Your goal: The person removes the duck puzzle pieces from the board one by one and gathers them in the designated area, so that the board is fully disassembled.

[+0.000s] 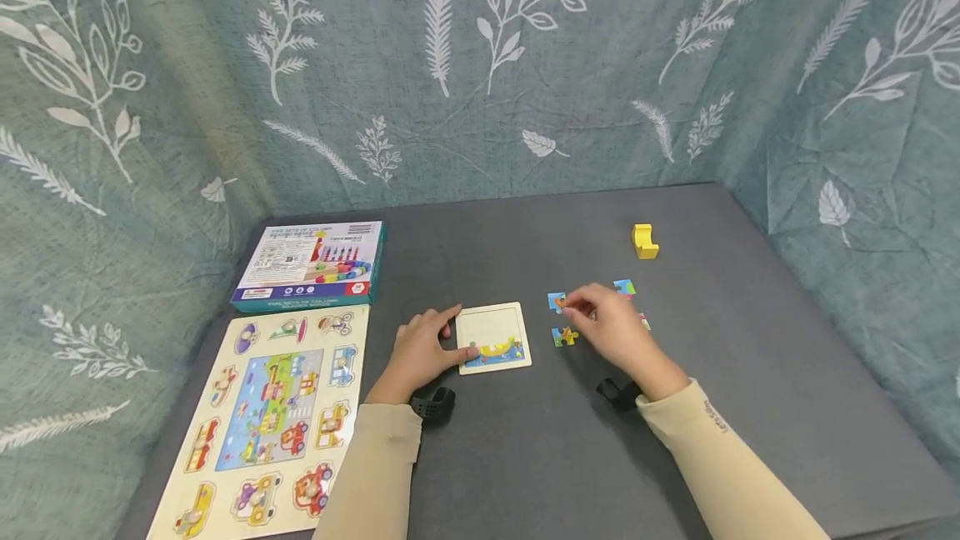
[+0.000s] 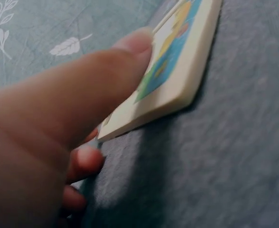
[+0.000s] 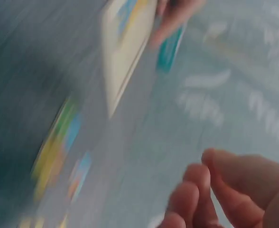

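Observation:
My left hand (image 1: 422, 350) holds a small wooden puzzle board (image 1: 487, 321) by its left side. In the left wrist view the thumb (image 2: 125, 61) lies over the board's edge, with the other fingers beside and below it. Along the bottom of the board's recess sits a blue, yellow and green picture part (image 1: 498, 352). My right hand (image 1: 617, 330) hovers over loose jigsaw pieces, thumb and fingers loosely curled, and nothing shows between them in the right wrist view. Near its fingertips lie a blue and orange piece (image 1: 555, 301) and a yellow and green piece (image 1: 564, 337).
A blue and pink piece (image 1: 624, 286) lies beyond the right hand, another partly hidden by it. A yellow arched block (image 1: 644, 242) stands farther back. At left are a large wooden peg puzzle (image 1: 225, 340) and a boxed bead set (image 1: 258, 294). Patterned cloth surrounds the table.

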